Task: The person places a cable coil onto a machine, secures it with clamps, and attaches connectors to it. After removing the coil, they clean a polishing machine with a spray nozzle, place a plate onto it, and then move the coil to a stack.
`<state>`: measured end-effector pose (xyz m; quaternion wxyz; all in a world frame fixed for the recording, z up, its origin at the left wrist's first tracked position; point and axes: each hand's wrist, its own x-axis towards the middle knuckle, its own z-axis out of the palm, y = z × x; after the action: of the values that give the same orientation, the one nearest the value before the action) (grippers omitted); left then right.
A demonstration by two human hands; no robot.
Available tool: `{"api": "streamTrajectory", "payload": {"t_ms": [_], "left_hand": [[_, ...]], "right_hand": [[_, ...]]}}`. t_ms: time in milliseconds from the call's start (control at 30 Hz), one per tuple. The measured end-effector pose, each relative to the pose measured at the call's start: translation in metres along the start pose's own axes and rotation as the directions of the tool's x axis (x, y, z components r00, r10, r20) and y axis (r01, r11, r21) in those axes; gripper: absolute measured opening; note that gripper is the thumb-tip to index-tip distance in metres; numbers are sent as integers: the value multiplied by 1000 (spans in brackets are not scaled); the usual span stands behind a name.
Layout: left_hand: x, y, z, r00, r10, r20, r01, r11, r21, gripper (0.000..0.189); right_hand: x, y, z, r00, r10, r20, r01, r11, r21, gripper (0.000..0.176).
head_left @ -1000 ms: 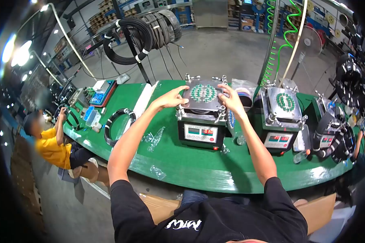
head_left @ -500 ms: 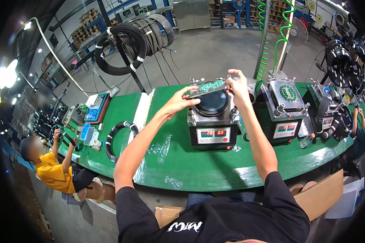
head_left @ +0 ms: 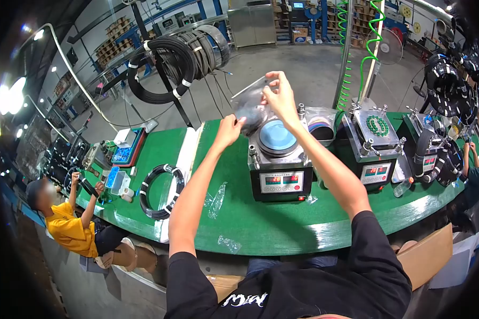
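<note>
Metal plate (head_left: pixel 244 101) held tilted in both hands

The left hand (head_left: pixel 229 131) grips the plate's lower edge; the right hand (head_left: pixel 280 100) grasps its upper right part. The plate is raised clear of the machine (head_left: pixel 280 192). Below the right hand, the machine's round blue pad (head_left: pixel 278 134) is exposed, its front display lit. To the right of the hands, a second machine (head_left: pixel 376 173) carries a ring of green pieces (head_left: pixel 377 125). Left of and below the left hand, a black cable coil (head_left: pixel 145 194) lies on the green bench (head_left: pixel 261 228).
</note>
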<state>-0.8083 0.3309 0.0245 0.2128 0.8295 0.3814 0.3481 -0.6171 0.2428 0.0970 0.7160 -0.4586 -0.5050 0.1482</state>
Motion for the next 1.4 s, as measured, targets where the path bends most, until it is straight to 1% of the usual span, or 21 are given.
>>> {"api": "streamTrajectory", "payload": {"t_ms": [33, 100, 200, 267, 333, 367, 433, 500, 533, 633, 667, 767, 867, 967, 1000, 1100, 1133, 1200, 1233, 1267, 1400], "left_hand": [[11, -27, 8, 997, -56, 46, 59, 996, -62, 53], [16, -40, 10, 996, -44, 83, 51, 995, -91, 50], [1, -14, 14, 987, -158, 44, 163, 962, -220, 47], [-19, 24, 22, 953, -222, -205, 125, 908, -400, 49], [-29, 42, 41, 850, -276, -448, -2, 849, -528, 44], [-34, 51, 47, 830, -278, -483, -19, 852, -524, 42], [-44, 59, 58, 877, -128, -462, -33, 945, -325, 39], [-42, 52, 56, 901, -83, -426, -51, 954, -294, 37], [-41, 48, 60, 901, -115, -418, -38, 940, -339, 38], [-44, 51, 57, 910, -134, -393, 28, 964, -264, 43], [-46, 53, 56, 910, -153, -384, 38, 956, -292, 42], [-47, 52, 58, 910, -191, -369, 47, 930, -366, 42], [-46, 52, 58, 903, -210, -375, 48, 917, -397, 41], [-47, 65, 53, 901, -224, -372, 55, 908, -415, 42], [-48, 66, 54, 897, -228, -378, 49, 902, -428, 42], [-46, 63, 56, 901, -236, -365, 29, 870, -493, 41], [-44, 63, 58, 889, -197, -413, -38, 868, -495, 41], [-46, 63, 55, 894, -212, -395, 1, 882, -471, 41], [-45, 60, 58, 885, -207, -417, -19, 879, -477, 42], [-46, 60, 58, 886, -200, -419, -17, 887, -461, 42], [-47, 55, 58, 888, -228, -400, 31, 896, -442, 37]], "right_hand": [[1, -7, -11, 999, 30, -25, -30, 1000, -6, 37], [10, -3, -46, 999, 32, -6, -33, 998, -62, 36], [22, -2, -113, 998, 38, -53, -49, 973, -227, 34], [32, 6, -163, 990, 4, -144, -45, 958, -284, 28], [50, 27, -223, 964, -92, -249, -33, 889, -457, 27], [57, 39, -255, 947, -141, -288, -37, 844, -535, 27], [69, 57, -316, 921, -240, -308, -49, 711, -701, 31], [77, 70, -358, 921, -225, -317, -107, 636, -764, 32], [83, 87, -381, 947, -181, -267, -100, 622, -776, 41], [95, 115, -410, 979, 160, -125, -188, 487, -853, 47], [96, 118, -412, 963, 264, -53, -152, 369, -917, 60], [88, 73, -370, 719, 686, -117, -223, 68, -972, 60], [102, 139, -394, 696, 699, -166, -114, -121, -986, 55], [112, 151, -386, 598, 761, -251, -143, -208, -968, 50], [115, 162, -392, 613, 766, -192, -101, -165, -981, 50], [116, 205, -422, 719, 691, 83, -111, 232, -966, 44], [110, 189, -412, 768, 638, 56, -131, 243, -961, 38], [110, 167, -394, 893, 443, 85, -132, 435, -891, 38], [116, 157, -389, 940, 331, 86, -106, 521, -847, 38], [117, 149, -381, 977, 175, 125, 10, 543, -839, 38], [123, 117, -335, 996, -84, 36, 85, 699, -710, 39]]}}
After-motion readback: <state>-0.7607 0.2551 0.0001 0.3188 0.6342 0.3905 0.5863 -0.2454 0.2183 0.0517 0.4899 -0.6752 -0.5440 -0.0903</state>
